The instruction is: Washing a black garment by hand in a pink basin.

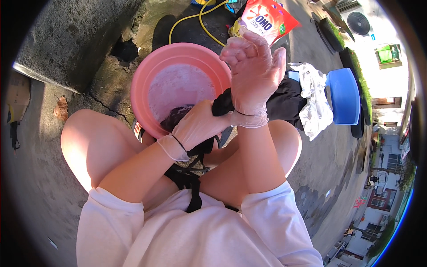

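Observation:
A pink plastic basin (138, 83) of sudsy water (180, 80) stands on the ground before me. My left hand (198, 125), in a clear disposable glove, grips a black cloth (223, 102) over the basin's near right side; a wet dark part of cloth (175, 116) hangs into the water. My right hand (255, 71), gloved alike, is raised above the basin's right rim with its fingers apart and nothing seen in it. Its wrist is close to the black cloth; whether they touch I cannot tell.
A red and white Omo detergent bag (267, 20) lies beyond the basin, beside a yellow hose (203, 20). Right of my right hand are black clothes (287, 103), a white garment (315, 100) and a blue plastic container (345, 96). A concrete block (70, 40) stands at the upper left.

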Motion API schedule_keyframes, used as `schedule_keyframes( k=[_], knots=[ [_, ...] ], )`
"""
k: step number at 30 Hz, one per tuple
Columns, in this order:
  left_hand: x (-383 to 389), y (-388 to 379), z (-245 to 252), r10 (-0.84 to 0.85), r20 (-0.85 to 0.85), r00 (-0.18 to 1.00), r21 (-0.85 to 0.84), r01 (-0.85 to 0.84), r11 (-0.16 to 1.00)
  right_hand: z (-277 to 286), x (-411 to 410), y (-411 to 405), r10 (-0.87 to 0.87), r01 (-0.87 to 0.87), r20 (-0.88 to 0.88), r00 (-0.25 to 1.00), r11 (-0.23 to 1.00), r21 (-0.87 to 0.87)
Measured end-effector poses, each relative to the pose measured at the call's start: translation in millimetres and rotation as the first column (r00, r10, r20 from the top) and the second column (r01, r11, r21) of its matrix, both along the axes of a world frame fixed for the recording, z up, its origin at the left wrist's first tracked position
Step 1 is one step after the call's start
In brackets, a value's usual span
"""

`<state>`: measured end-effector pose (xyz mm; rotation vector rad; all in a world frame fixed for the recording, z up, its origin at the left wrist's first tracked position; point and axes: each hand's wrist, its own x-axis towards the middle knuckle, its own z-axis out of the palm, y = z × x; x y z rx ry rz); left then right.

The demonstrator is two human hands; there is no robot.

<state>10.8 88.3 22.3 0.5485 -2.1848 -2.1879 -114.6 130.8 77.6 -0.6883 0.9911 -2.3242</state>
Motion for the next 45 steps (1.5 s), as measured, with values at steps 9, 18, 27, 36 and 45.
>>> schedule_keyframes(
  k=[9,18,27,36,45],
  knots=[
    [2.6,-22.5,11.3,0.142,0.088,0.986,0.199,-0.157,0.967,9.7,-20.7,118.8,-0.236,0.531,-0.63,0.74,0.779,0.333],
    [6.6,-19.6,14.7,0.203,0.041,0.978,0.234,-0.207,0.95,25.0,-19.6,160.5,-0.266,0.743,-0.751,0.605,0.529,0.411],
    [7.3,-21.9,19.1,0.175,-0.031,0.984,0.209,-0.164,0.964,13.8,-37.7,228.9,-0.241,0.923,-0.925,0.295,0.323,0.21],
    [6.1,-27.8,33.2,0.159,-0.196,0.967,0.223,-0.114,0.968,62.3,-93.1,244.2,-0.527,0.76,-0.551,0.647,0.381,0.527],
    [16.8,-65.8,60.2,0.421,-0.194,0.886,0.524,-0.269,0.808,48.6,13.9,62.6,0.699,0.195,-0.499,0.512,0.471,0.86]
  ],
)
